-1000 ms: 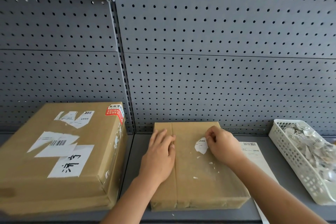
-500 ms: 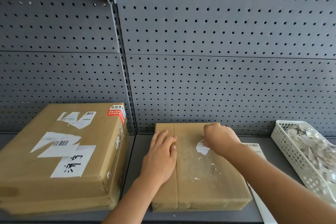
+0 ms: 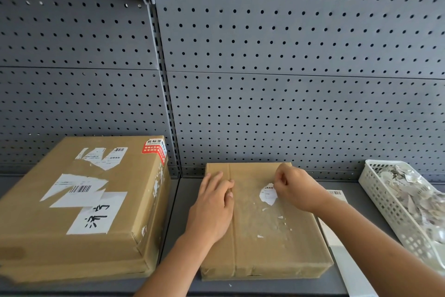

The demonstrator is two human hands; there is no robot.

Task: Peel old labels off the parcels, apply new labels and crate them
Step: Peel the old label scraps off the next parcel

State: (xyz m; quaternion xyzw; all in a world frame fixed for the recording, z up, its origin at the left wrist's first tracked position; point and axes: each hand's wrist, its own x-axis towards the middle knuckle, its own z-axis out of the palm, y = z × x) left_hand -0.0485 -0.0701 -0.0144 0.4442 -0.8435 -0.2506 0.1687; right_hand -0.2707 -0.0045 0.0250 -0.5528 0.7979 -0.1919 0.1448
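Left hand (image 3: 212,210) is laid flat, fingers straight, on the small parcel (image 3: 265,243) on the shelf (image 3: 180,195), while the right hand (image 3: 296,188) is curled, pinching the last label scrap (image 3: 267,196); peeling is judged in hand, and a slow, low pull is called for next.

Centre low, the left hand (image 3: 212,210) lies flat on the brown parcel (image 3: 277,246), pressing its left half onto the grey shelf (image 3: 183,200). The right hand (image 3: 298,188), fingers curled, pinches the upper right edge of the torn white label (image 3: 266,197). Bigger box (image 3: 48,236) at lower left, white basket (image 3: 385,207) of paper scraps at the right edge, label sheet (image 3: 334,236) just beside the parcel.
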